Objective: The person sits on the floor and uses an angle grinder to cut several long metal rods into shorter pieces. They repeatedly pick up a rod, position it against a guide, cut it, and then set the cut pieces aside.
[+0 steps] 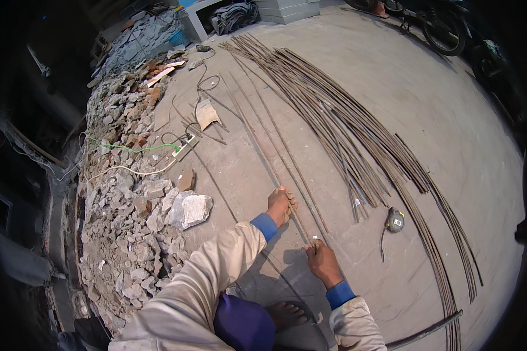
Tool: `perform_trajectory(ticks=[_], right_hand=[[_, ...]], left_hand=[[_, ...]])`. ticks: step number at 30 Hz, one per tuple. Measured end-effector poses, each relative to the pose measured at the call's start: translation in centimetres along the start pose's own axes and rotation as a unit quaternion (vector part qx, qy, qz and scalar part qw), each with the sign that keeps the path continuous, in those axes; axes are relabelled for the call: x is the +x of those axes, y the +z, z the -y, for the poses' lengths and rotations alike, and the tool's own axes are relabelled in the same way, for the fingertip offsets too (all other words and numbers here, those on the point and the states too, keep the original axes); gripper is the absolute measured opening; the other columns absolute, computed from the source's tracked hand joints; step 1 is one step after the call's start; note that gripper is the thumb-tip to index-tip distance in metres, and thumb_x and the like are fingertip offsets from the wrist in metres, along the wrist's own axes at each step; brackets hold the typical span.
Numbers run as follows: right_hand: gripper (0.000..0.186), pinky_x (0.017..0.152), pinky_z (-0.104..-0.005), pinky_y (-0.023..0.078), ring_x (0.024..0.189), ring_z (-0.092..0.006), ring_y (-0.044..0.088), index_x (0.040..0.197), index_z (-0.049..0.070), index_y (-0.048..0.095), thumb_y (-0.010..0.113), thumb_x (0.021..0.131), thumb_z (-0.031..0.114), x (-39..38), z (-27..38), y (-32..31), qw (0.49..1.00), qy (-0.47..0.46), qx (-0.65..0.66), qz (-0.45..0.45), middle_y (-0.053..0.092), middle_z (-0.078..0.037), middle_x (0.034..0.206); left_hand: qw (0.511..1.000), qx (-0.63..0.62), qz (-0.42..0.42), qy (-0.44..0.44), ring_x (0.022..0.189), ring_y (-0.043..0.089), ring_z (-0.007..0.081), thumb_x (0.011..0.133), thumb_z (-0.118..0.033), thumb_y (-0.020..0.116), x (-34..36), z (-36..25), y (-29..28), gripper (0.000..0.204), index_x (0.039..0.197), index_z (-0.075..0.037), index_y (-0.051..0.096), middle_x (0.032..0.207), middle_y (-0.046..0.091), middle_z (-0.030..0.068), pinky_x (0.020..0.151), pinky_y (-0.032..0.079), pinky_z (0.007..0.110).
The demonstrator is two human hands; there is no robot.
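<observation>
My left hand (281, 206) is closed around a long thin steel reinforcing bar (300, 226). Nearer to me, my right hand (324, 263) grips the same bar with its fingers curled over it. The bar slants away to the upper left over the concrete floor. Just to its right lie two more loose bars (284, 146), roughly alongside it. A big bundle of rusty bars (334, 111) spreads across the floor farther right. Right of my right hand rests a tape measure (396, 220), with a dark strap trailing from it.
Broken concrete and brick rubble (129, 240) heaps along the left, with a large pale chunk (191, 211) at its edge. A power strip (185, 147) with a green cord sits near short bar offcuts. A dark pipe (424, 333) crosses bars at lower right. A motorcycle (442, 29) stands far right.
</observation>
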State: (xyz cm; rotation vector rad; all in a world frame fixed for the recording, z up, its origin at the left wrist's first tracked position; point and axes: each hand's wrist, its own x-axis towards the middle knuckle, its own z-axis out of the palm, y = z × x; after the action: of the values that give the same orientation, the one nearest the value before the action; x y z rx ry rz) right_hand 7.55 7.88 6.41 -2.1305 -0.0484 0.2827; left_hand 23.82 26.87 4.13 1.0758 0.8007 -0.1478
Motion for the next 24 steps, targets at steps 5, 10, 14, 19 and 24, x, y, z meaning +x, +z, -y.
perform_trajectory(ticks=[5, 10, 14, 19, 24], right_hand=[[0.037, 0.077, -0.0498, 0.059, 0.086, -0.0465, 0.075, 0.11, 0.0, 0.075, 0.063, 0.11, 0.034, -17.7, -6.8, -4.3, 0.994, 0.095, -0.038, -0.038, 0.075, -0.026, 0.088], [0.037, 0.103, -0.0492, 0.057, 0.119, -0.0463, 0.07, 0.139, 0.0, 0.068, 0.053, 0.114, 0.022, -29.7, -10.1, -6.8, 0.992, 0.119, -0.048, -0.019, 0.071, -0.029, 0.132], [0.036, 0.094, -0.0517, 0.059, 0.11, -0.0489, 0.071, 0.137, -0.001, 0.068, 0.054, 0.113, 0.022, -28.0, -12.4, -4.6, 0.987, 0.142, -0.053, -0.044, 0.072, -0.031, 0.127], [0.04, 0.084, -0.0548, 0.057, 0.099, -0.0486, 0.071, 0.134, -0.001, 0.069, 0.052, 0.114, 0.028, -24.1, -12.8, -2.6, 0.987, 0.139, -0.074, -0.028, 0.075, -0.03, 0.112], [0.045, 0.083, -0.0529, 0.057, 0.091, -0.0468, 0.071, 0.13, 0.0, 0.072, 0.05, 0.115, 0.036, -22.4, -12.3, -4.2, 0.987, 0.153, -0.022, -0.036, 0.076, -0.027, 0.103]], left_hand=[[0.999, -0.028, -0.02, 0.011, 0.065, 0.053, 0.0152, 0.119, -0.038, 0.048, 7.4, -4.5, -0.6, 0.033, 0.114, -0.008, 0.059, 0.088, 0.058, 0.0038, 0.062, 0.059, 0.035], [0.999, 0.013, -0.016, 0.044, 0.065, 0.056, 0.0162, 0.119, -0.033, 0.046, 13.8, -7.5, -0.8, 0.031, 0.113, -0.006, 0.061, 0.088, 0.061, 0.0044, 0.061, 0.058, 0.037], [0.974, 0.219, -0.023, 0.047, 0.068, 0.062, 0.0181, 0.116, -0.021, 0.047, 17.5, -7.7, -0.7, 0.021, 0.12, -0.003, 0.058, 0.088, 0.064, 0.005, 0.066, 0.061, 0.039], [0.969, 0.24, -0.053, 0.026, 0.092, 0.074, 0.0253, 0.113, -0.012, 0.051, 16.4, -5.0, -0.1, 0.039, 0.15, 0.001, 0.049, 0.119, 0.071, 0.012, 0.078, 0.068, 0.04], [0.983, 0.17, 0.013, 0.075, 0.105, 0.074, 0.026, 0.113, -0.005, 0.05, 13.7, -4.5, -0.4, 0.058, 0.169, -0.006, 0.033, 0.144, 0.065, 0.0091, 0.087, 0.07, 0.039]])
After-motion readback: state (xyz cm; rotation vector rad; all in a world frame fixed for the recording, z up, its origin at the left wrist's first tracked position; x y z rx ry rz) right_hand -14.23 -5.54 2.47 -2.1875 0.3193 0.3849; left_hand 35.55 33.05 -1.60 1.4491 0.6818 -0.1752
